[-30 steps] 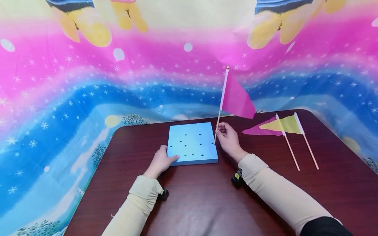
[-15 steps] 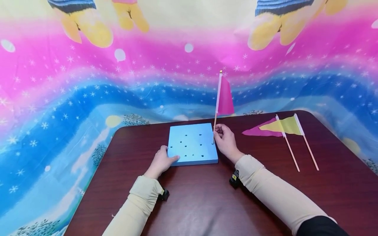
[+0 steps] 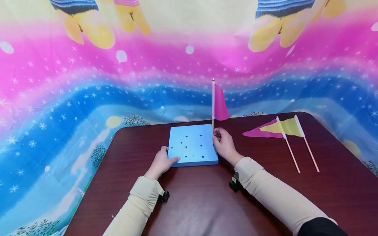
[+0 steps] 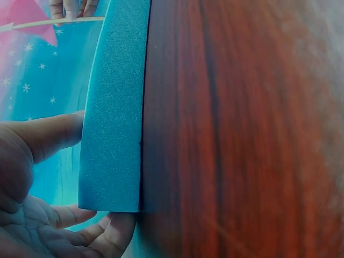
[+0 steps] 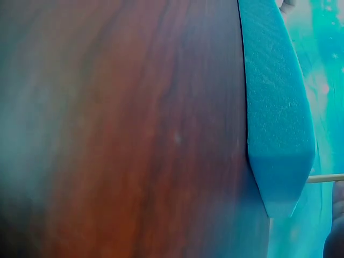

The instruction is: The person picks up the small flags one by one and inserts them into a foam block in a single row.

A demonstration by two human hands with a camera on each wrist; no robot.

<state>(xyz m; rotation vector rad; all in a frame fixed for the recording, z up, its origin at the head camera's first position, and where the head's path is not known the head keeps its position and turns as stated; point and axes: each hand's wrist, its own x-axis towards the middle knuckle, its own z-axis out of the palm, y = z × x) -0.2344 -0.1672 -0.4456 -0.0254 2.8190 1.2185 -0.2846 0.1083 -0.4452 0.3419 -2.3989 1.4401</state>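
Note:
A blue foam board (image 3: 193,141) with several small holes lies flat on the table. My left hand (image 3: 160,161) grips its near left corner, thumb (image 4: 56,133) on the top face and fingers against the left side. With thumb and fingertips my right hand (image 3: 225,144) pinches the wooden stick of a pink flag (image 3: 220,103). That flag stands upright by the board's right edge. In the right wrist view the stick (image 5: 325,178) meets the board's top face; how deep it sits in a hole cannot be seen.
To the right on the dark wooden table (image 3: 189,203) lie a yellow flag (image 3: 289,126) and a partly overlapped purple flag (image 3: 262,131), sticks pointing toward the front. Behind the table hangs a printed cloth backdrop (image 3: 165,75).
My right hand has moved slightly left with the pink flag. The flag has turned from leaning right to upright, and its top has come down. My left hand has stayed on the board.

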